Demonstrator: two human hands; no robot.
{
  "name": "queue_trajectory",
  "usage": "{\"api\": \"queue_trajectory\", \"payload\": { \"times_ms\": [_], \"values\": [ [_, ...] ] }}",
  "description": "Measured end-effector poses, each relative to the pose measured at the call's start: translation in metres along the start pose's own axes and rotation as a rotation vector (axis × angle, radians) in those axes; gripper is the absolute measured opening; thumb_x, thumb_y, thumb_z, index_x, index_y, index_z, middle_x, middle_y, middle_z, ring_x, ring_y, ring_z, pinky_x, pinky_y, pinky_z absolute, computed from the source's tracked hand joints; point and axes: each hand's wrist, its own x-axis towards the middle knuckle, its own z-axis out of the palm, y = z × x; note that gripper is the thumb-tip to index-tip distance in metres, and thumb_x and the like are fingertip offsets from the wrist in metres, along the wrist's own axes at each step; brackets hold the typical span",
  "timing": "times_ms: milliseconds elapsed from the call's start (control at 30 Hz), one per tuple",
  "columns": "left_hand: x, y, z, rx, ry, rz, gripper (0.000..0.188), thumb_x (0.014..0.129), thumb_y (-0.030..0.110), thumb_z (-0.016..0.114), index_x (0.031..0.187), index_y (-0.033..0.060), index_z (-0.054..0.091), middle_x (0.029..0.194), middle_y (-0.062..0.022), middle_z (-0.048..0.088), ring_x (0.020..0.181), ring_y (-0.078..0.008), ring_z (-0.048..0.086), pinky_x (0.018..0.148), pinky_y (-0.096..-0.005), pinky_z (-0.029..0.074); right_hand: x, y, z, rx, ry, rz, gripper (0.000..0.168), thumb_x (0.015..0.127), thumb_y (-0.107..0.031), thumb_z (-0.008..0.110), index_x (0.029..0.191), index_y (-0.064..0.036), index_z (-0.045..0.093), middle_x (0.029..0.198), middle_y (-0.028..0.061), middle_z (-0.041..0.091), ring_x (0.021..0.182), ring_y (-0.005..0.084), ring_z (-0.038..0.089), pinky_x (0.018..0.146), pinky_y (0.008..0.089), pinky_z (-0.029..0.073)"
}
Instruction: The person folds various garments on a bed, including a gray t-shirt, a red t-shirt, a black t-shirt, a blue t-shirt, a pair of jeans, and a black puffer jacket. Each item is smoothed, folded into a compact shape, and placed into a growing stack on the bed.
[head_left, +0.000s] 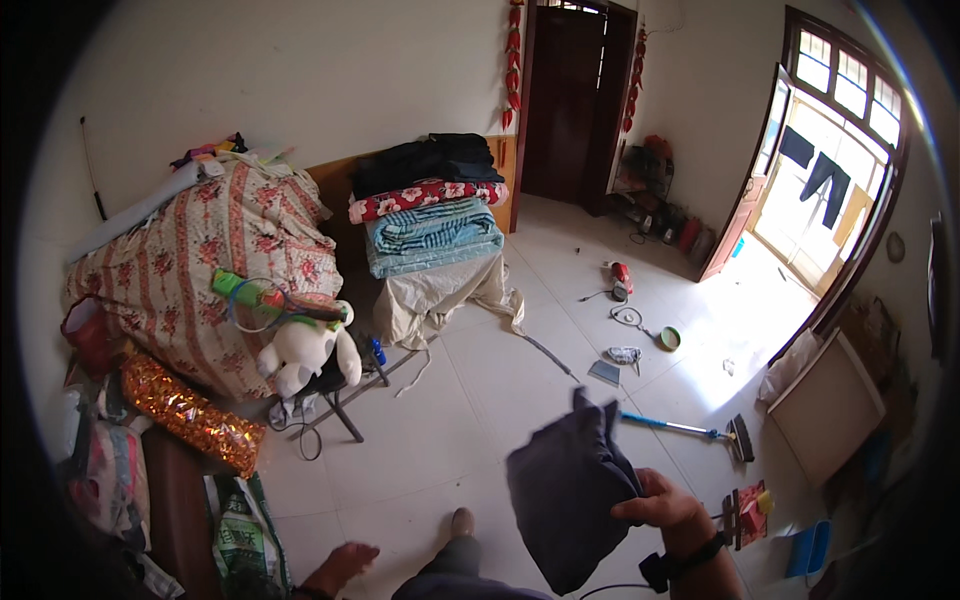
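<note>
My right hand grips a folded dark grey cloth garment by its right edge, thumb on top. The garment hangs in front of me over the tiled floor, its upper corner sticking up. Low in the picture, my left hand is slightly blurred and loosely curled, with nothing seen in it. Between my hands one of my shoes shows on the floor. Farther ahead stands a stack of bedding: a folded blue quilt, a red floral quilt and dark folded clothes on top.
To the left, a floral cloth covers a large heap; a white plush toy and a racket lie before it. A broom, green tape roll and cables lie on the floor. An open door stands at right.
</note>
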Motion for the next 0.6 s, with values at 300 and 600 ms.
{"api": "queue_trajectory", "payload": {
  "times_ms": [300, 600],
  "values": [
    [0.098, 0.411, 0.008, -0.080, -0.277, 0.941, 0.113, 0.067, 0.007, 0.084, 0.151, 0.0066, 0.009, 0.150, -0.0101, 0.032, 0.140, -0.0234, 0.028, 0.112, -0.0425, 0.028, 0.190, -0.219, -0.045, -0.823, -0.235, -0.286, 0.027, 0.078, -0.012, 0.069, 0.100, 0.001, 0.062, 0.077, 0.0104, 0.064, 0.066, 0.0198, 0.061, 0.061, 0.0286, 0.049],
    [0.228, 0.538, 0.045, -0.169, -0.210, 0.958, 0.039, 0.085, 0.011, 0.069, 0.121, 0.0025, 0.055, 0.115, -0.0089, 0.060, 0.106, -0.0175, 0.058, 0.092, -0.0331, 0.048, 0.385, -0.277, -0.181, -0.793, -0.132, -0.533, 0.027, 0.076, -0.007, 0.070, 0.101, -0.002, 0.062, 0.081, 0.0080, 0.064, 0.068, 0.0176, 0.062, 0.062, 0.0279, 0.049]
  ]
}}
